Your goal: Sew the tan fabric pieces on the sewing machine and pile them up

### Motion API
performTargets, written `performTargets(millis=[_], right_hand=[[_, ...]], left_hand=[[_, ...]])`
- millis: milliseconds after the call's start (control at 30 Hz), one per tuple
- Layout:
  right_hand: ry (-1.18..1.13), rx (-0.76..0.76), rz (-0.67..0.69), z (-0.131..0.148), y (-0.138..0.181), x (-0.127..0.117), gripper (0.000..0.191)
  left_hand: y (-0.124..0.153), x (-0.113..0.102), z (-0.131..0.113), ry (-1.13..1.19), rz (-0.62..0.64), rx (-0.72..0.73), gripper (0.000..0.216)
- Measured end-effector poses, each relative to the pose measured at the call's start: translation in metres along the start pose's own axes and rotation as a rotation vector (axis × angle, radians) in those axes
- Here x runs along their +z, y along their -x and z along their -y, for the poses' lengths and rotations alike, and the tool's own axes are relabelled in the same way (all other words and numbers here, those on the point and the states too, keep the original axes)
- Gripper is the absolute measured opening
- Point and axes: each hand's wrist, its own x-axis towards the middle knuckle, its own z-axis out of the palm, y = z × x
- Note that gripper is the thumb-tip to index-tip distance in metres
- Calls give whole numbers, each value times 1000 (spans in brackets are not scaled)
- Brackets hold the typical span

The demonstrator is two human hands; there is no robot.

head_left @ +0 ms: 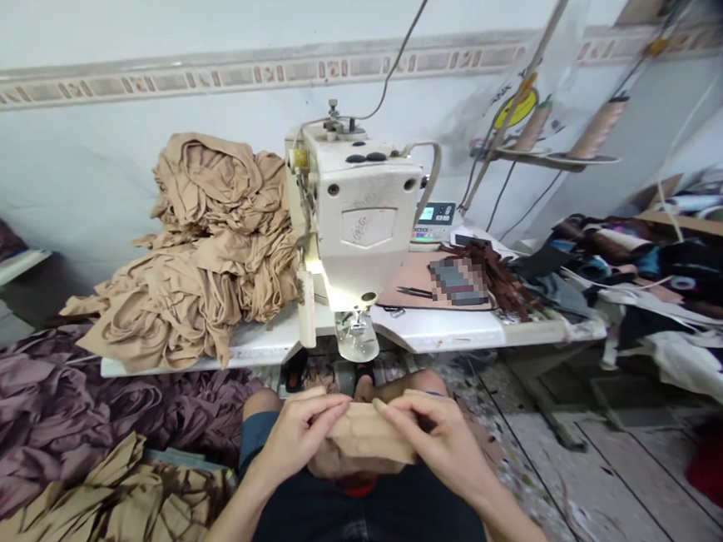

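Over my lap, both hands hold a small piece of tan fabric [366,442]. My left hand [299,434] pinches its left edge, fingers curled round the cloth. My right hand [430,433] grips the right edge, thumb and forefinger pressed on the top fold. The piece sits just below the front of a white sewing machine [361,221], whose presser foot [357,326] is lit by a small lamp. The machine stands on a white table [441,331].
A tall heap of tan fabric [203,250] lies on the table left of the machine. Purple cloth [52,396] and more tan pieces [74,527] fill the floor at my left. Scissors [417,293], brown scraps and a control panel [435,215] lie at the right; thread cones [600,127] stand behind.
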Motion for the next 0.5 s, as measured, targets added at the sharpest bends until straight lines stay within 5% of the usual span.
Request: performTargets(millis=[200, 500], right_hand=[[109, -201, -162, 15, -11, -2, 36], [-269, 182, -166, -1, -59, -8, 49]], left_hand=[[-13, -1, -14, -9, -82, 80, 35], [-52, -8, -31, 120, -187, -174, 37]])
